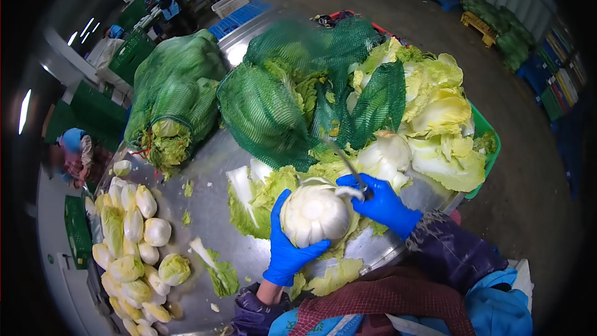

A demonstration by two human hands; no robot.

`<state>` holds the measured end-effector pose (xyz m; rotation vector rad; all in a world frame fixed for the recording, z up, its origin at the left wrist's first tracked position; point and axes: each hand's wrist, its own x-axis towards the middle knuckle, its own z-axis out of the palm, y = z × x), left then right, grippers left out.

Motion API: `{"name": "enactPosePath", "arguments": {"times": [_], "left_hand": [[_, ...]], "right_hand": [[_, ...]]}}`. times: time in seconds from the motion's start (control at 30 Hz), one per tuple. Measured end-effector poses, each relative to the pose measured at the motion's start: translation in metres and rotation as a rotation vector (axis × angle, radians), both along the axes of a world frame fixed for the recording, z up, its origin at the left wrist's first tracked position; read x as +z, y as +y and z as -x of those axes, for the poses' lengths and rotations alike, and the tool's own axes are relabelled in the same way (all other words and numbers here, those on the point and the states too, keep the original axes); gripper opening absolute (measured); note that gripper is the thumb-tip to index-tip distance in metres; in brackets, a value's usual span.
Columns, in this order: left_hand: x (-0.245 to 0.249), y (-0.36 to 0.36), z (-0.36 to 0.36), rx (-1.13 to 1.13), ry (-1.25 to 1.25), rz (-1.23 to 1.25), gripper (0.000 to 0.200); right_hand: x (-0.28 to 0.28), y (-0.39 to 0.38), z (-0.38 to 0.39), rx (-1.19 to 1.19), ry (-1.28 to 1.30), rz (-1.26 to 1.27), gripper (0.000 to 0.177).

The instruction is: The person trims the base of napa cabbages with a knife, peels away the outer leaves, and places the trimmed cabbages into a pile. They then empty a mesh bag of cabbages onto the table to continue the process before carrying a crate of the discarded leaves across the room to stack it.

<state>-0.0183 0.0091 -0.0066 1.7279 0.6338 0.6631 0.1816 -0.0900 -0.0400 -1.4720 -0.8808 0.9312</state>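
A Chinese cabbage (316, 216) is held over the metal table with its white, cut base facing me. My left hand (288, 246), in a blue glove, wraps round its left and lower side. My right hand (384, 204), gloved the same way, is closed round a knife (346, 162) at the cabbage's right edge. The blade points up and to the left, and a pale strip of leaf lies by the right fingers. Loose outer leaves (245, 196) spread under and beside the cabbage. Another Chinese cabbage (384, 159) lies just beyond my right hand.
Trimmed cabbages (134, 224) are heaped on the metal table (214, 168) at left. Green net sacks (177, 81) of cabbages stand along the back. A green crate (488, 149) at right overflows with yellow leaves (438, 109). Other people (78, 149) work at far left.
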Motion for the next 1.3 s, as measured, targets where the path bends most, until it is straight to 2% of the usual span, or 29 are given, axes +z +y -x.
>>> {"name": "enactPosePath", "arguments": {"times": [0.13,0.17,0.2,0.23,0.3,0.33,0.37,0.4,0.43,0.5,0.53,0.6,0.63,0.7,0.73,0.77,0.87,1.0,1.1,1.17,1.23,1.27,1.3], "left_hand": [[0.009,0.007,0.003,-0.014,-0.046,0.155,0.103],[0.010,0.011,0.010,0.018,-0.068,0.341,0.101],[0.010,0.015,0.017,0.053,-0.089,0.529,0.099],[0.014,0.017,0.022,0.067,-0.148,0.651,0.091],[0.013,0.022,0.038,0.145,-0.251,0.927,0.085],[0.009,0.025,0.041,0.146,-0.253,0.924,0.085],[0.000,0.030,0.042,0.106,-0.347,1.045,0.084],[-0.004,0.032,0.043,0.064,-0.439,1.167,0.082],[-0.005,0.031,0.040,0.062,-0.435,1.169,0.082],[-0.007,0.027,0.029,0.004,-0.488,1.185,0.083],[-0.001,0.030,0.017,0.003,-0.491,1.188,0.083],[0.018,0.036,-0.009,-0.164,-0.297,0.843,0.086],[0.006,0.034,-0.008,-0.156,-0.302,0.847,0.086],[-0.027,0.030,-0.002,-0.138,-0.026,0.406,0.091],[-0.029,0.024,-0.002,-0.151,-0.020,0.506,0.099],[-0.030,0.019,-0.002,-0.146,-0.019,0.507,0.099],[-0.033,0.011,0.003,-0.102,0.031,0.540,0.111],[-0.021,0.014,0.008,-0.118,0.106,0.493,0.107],[-0.013,0.013,0.014,-0.098,0.134,0.621,0.102],[-0.007,0.010,0.023,-0.071,-0.006,0.874,0.097],[-0.004,0.007,0.035,-0.051,-0.052,0.956,0.097],[-0.003,0.006,0.040,-0.034,-0.101,1.037,0.097],[-0.002,0.005,0.043,-0.035,-0.103,1.036,0.097]], "right_hand": [[-0.025,0.005,-0.039,-0.317,0.000,0.135,0.030],[-0.031,0.003,-0.051,-0.361,0.033,0.146,0.028],[-0.045,0.000,-0.069,-0.337,-0.242,0.159,0.028],[-0.023,-0.004,-0.076,-0.292,-0.478,0.323,0.037],[0.000,-0.006,-0.075,-0.303,-0.725,-0.154,0.043],[0.027,-0.004,-0.062,-0.203,-0.429,-0.164,0.046],[0.057,-0.002,-0.045,-0.104,-0.132,-0.169,0.049],[0.076,-0.003,-0.038,0.108,0.090,0.091,0.054],[0.087,-0.001,-0.029,0.311,0.253,0.060,0.060],[0.105,0.004,-0.005,0.350,0.321,0.149,0.063],[0.095,0.001,0.000,0.349,0.319,0.153,0.063],[0.064,-0.002,0.007,0.204,0.424,0.055,0.064],[0.053,-0.005,0.010,0.210,0.424,0.062,0.064],[0.034,-0.012,0.019,0.108,0.373,0.288,0.053],[0.026,-0.014,0.028,0.098,0.418,0.139,0.050],[0.020,-0.017,0.032,0.102,0.420,0.141,0.050],[0.011,-0.024,0.040,0.108,0.157,0.171,0.049],[0.026,-0.021,0.042,0.108,0.102,0.126,0.057],[0.026,-0.021,0.045,0.103,0.065,0.153,0.052],[0.019,-0.021,0.040,0.065,0.058,0.065,0.045],[0.020,-0.018,0.018,0.043,-0.022,0.095,0.043],[0.021,-0.014,0.004,-0.053,-0.041,0.107,0.042],[0.014,-0.013,-0.016,-0.073,-0.195,0.130,0.043]]}}
